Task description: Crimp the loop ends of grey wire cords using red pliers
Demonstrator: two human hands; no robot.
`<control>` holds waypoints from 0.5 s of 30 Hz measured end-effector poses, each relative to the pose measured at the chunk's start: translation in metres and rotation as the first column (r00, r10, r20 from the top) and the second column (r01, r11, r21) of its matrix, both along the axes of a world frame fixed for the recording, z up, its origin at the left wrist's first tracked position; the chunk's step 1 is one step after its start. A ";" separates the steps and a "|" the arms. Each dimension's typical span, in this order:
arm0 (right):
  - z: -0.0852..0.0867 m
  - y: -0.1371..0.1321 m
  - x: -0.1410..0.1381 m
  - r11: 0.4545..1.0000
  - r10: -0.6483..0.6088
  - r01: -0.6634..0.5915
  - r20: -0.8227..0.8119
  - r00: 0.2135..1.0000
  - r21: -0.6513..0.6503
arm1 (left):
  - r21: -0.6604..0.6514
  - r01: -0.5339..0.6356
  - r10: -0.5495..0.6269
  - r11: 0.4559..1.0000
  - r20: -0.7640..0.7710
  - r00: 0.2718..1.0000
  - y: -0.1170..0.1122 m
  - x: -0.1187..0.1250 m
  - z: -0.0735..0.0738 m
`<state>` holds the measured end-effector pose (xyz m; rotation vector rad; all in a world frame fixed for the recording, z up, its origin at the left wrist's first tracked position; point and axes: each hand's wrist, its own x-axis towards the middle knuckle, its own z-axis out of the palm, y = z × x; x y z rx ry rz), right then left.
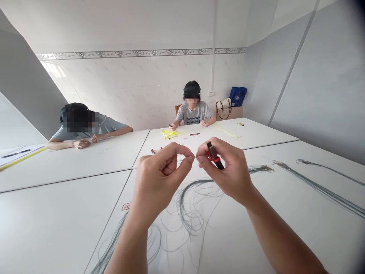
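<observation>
The left hand [155,182] and right hand [225,171] are held close together above the white table [57,217], with a thin wire end [195,157] pinched between their fingertips. The right hand is also clamped on a red-and-black hand tool [214,155]. Loose grey wire strands [191,205] lie on the table directly below the hands. Yellow wire [170,134] lies at the table's far side, near a seated person [194,112]; a second seated person [85,127] leans on its left side.
</observation>
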<state>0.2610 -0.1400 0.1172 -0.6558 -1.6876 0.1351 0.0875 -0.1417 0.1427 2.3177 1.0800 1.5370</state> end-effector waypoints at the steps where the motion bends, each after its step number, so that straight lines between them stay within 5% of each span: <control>1: 0.000 0.000 0.001 1.000 0.003 -0.003 0.011 1.000 0.004 | 0.011 -0.012 0.013 1.000 -0.008 1.000 0.000 0.000 0.000; 15: 0.002 0.000 0.012 0.998 -0.055 0.053 0.127 0.990 0.014 | 0.099 0.030 -0.022 0.995 -0.081 0.996 0.003 0.002 -0.003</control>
